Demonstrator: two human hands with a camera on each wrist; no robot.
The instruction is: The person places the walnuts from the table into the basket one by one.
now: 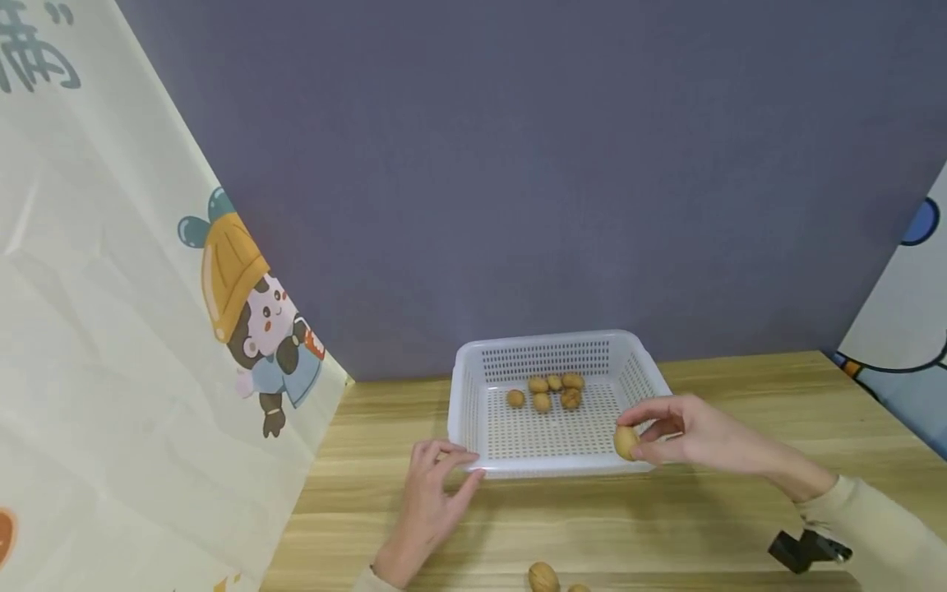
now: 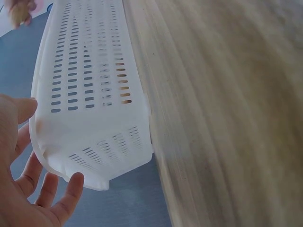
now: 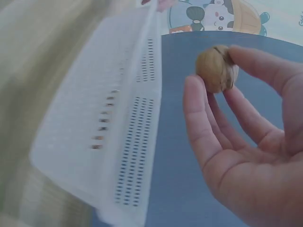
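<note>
A white perforated plastic basket (image 1: pixel 558 472) stands on the table, with several walnuts (image 1: pixel 542 403) grouped toward its back. At the basket's front left corner, my left hand (image 1: pixel 432 501) holds the rim between thumb and fingers; the left wrist view shows its fingertips (image 2: pixel 75 182) around that corner. My right hand (image 1: pixel 691 432) pinches one walnut (image 1: pixel 625 442) between thumb and fingers, above the basket's front right corner. Seen from the right wrist, that walnut (image 3: pixel 217 69) is held at the fingertips, apart from the basket wall (image 3: pixel 137 156).
Two more walnuts (image 1: pixel 543 577) lie at the front edge of the head view, one partly cut off. A grey-blue panel (image 1: pixel 533 181) rises behind the wooden table (image 1: pixel 666 534). A white printed sheet (image 1: pixel 111 329) borders the left side. A black device (image 1: pixel 806 549) sits by the right sleeve.
</note>
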